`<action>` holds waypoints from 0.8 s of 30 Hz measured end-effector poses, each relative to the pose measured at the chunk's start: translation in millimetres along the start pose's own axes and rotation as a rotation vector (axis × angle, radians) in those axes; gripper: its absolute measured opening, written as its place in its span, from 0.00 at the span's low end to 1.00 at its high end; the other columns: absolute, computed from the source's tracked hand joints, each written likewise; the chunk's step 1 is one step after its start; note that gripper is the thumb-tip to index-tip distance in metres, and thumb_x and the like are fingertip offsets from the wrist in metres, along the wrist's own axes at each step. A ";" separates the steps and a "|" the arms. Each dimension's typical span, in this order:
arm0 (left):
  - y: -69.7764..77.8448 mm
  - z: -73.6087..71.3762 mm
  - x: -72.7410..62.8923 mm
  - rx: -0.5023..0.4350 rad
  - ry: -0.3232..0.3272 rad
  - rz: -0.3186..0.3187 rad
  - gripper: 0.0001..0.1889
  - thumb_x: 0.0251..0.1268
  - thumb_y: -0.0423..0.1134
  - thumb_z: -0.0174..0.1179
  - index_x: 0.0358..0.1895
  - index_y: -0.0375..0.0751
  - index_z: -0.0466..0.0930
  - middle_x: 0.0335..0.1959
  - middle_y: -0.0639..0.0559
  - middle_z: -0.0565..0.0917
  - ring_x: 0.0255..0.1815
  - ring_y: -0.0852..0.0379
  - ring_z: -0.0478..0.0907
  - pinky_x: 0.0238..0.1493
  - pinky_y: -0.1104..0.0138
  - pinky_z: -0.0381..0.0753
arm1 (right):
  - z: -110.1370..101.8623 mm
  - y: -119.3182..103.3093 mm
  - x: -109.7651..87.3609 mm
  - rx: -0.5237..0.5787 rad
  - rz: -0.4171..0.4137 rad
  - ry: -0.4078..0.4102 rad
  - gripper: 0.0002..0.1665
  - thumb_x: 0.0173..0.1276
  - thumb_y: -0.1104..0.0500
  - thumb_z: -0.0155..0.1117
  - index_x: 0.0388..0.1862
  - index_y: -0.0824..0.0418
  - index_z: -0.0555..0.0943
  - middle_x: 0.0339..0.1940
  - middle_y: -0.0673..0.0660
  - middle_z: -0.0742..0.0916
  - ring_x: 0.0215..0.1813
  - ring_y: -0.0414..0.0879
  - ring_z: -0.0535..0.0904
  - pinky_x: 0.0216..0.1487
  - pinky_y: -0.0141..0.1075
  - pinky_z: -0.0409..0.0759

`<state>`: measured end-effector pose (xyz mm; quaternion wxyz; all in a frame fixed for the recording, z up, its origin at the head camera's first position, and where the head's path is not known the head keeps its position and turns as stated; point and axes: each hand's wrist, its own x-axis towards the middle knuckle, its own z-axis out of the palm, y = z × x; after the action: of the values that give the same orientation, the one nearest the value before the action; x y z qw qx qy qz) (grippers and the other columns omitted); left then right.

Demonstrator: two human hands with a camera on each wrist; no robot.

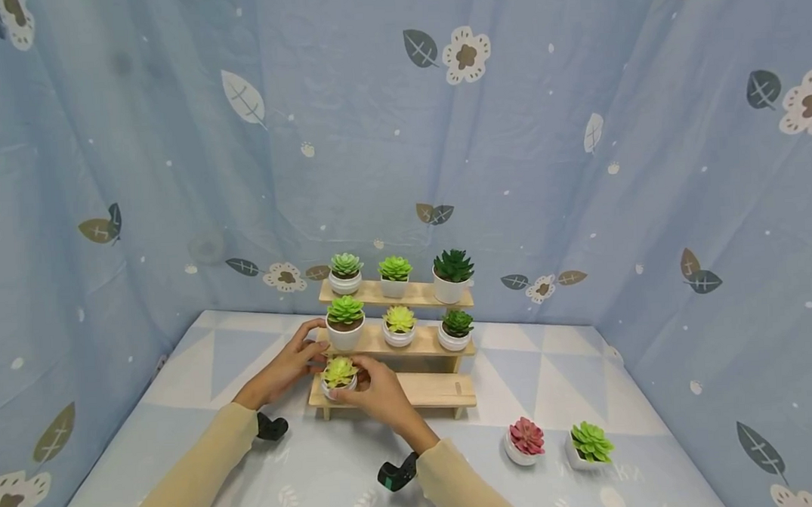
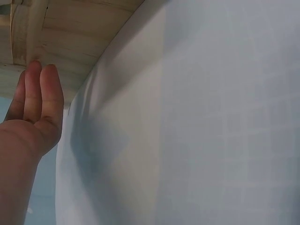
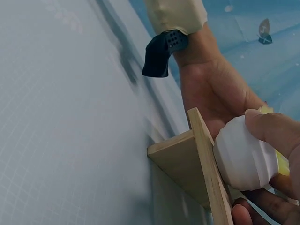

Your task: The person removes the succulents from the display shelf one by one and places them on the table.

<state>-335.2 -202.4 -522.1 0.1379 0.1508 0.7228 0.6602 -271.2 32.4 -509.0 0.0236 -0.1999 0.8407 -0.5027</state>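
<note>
A three-tier wooden stand [image 1: 435, 389] holds rows of small potted succulents. My right hand [image 1: 383, 397] pinches a yellow-green succulent in a white ribbed pot [image 1: 339, 373] at the left end of the bottom tier. In the right wrist view, the white pot [image 3: 243, 154] is between thumb and fingers, against the board's edge. My left hand [image 1: 290, 370] is at the stand's left side; its fingers [image 2: 50, 86] look fairly straight and reach the wood in the left wrist view. Just above stands a green succulent in a white pot [image 1: 345, 324] on the middle tier.
The middle tier also bears a yellow-green succulent [image 1: 399, 322] and a dark green one [image 1: 457, 325]. Three more plants line the top tier. A red succulent [image 1: 526, 439] and a bright green one [image 1: 590, 445] stand on the table at the right. Patterned curtains enclose the table.
</note>
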 end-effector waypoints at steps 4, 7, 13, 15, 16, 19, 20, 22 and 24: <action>-0.7 -2.0 0.4 -0.002 0.003 -0.001 0.30 0.81 0.54 0.54 0.77 0.59 0.51 0.56 0.36 0.72 0.55 0.38 0.76 0.59 0.47 0.77 | 1.7 -2.9 -0.6 0.011 0.004 0.012 0.36 0.62 0.41 0.79 0.66 0.51 0.79 0.47 0.41 0.84 0.44 0.38 0.79 0.44 0.34 0.79; -0.5 -1.7 0.6 -0.007 0.001 0.000 0.30 0.81 0.53 0.54 0.77 0.59 0.52 0.56 0.36 0.72 0.56 0.37 0.76 0.60 0.47 0.77 | 2.6 -3.6 -1.8 0.008 0.007 0.026 0.36 0.62 0.42 0.79 0.66 0.52 0.79 0.47 0.42 0.83 0.44 0.39 0.78 0.44 0.35 0.78; 0.7 0.9 -0.1 -0.006 -0.002 0.010 0.30 0.81 0.53 0.54 0.77 0.59 0.52 0.56 0.36 0.72 0.55 0.38 0.77 0.59 0.47 0.78 | 2.3 0.2 -3.2 -0.006 0.010 0.043 0.41 0.61 0.41 0.79 0.68 0.55 0.78 0.49 0.44 0.83 0.47 0.40 0.79 0.46 0.36 0.79; 0.2 0.8 0.3 -0.006 -0.002 0.011 0.30 0.81 0.53 0.55 0.77 0.59 0.52 0.56 0.36 0.73 0.54 0.39 0.77 0.58 0.48 0.79 | 1.7 1.0 -4.2 -0.007 0.002 0.046 0.41 0.60 0.41 0.80 0.68 0.55 0.77 0.49 0.44 0.83 0.47 0.40 0.79 0.46 0.36 0.79; 0.3 0.9 0.3 -0.008 -0.002 0.014 0.30 0.81 0.53 0.55 0.77 0.59 0.52 0.55 0.36 0.73 0.53 0.39 0.77 0.57 0.48 0.79 | 1.4 1.1 -4.6 -0.008 -0.002 0.048 0.41 0.60 0.41 0.80 0.68 0.55 0.78 0.49 0.44 0.83 0.47 0.40 0.79 0.46 0.36 0.80; -0.2 0.8 0.7 -0.008 -0.001 0.019 0.30 0.81 0.52 0.55 0.77 0.58 0.51 0.55 0.36 0.73 0.53 0.39 0.78 0.56 0.48 0.79 | 0.3 1.4 -6.1 -0.005 -0.010 0.048 0.41 0.59 0.41 0.80 0.68 0.53 0.78 0.49 0.43 0.83 0.46 0.40 0.79 0.45 0.35 0.79; -0.5 0.8 0.9 -0.008 -0.001 0.019 0.30 0.81 0.52 0.55 0.77 0.58 0.51 0.55 0.36 0.73 0.53 0.39 0.78 0.56 0.48 0.79 | -0.2 1.2 -6.7 -0.003 -0.013 0.048 0.40 0.59 0.42 0.81 0.68 0.53 0.78 0.49 0.42 0.83 0.46 0.39 0.79 0.45 0.35 0.79; -1.0 1.1 1.0 -0.003 0.001 0.020 0.31 0.81 0.52 0.55 0.77 0.58 0.51 0.54 0.36 0.73 0.53 0.39 0.78 0.56 0.48 0.80 | -1.4 -0.2 -7.9 -0.001 -0.014 0.049 0.40 0.59 0.41 0.80 0.68 0.52 0.78 0.48 0.42 0.83 0.46 0.39 0.79 0.45 0.34 0.79; -2.3 1.1 1.9 0.000 0.005 0.017 0.31 0.81 0.53 0.55 0.77 0.59 0.51 0.54 0.36 0.73 0.53 0.38 0.78 0.56 0.47 0.79 | -2.8 -1.9 -9.4 -0.004 -0.017 0.052 0.41 0.59 0.41 0.80 0.68 0.52 0.78 0.48 0.41 0.83 0.45 0.38 0.79 0.45 0.34 0.79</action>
<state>-336.6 -200.8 -524.5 0.1304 0.1553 0.7219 0.6616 -262.6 37.3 -507.5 -0.0027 -0.1939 0.8404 -0.5061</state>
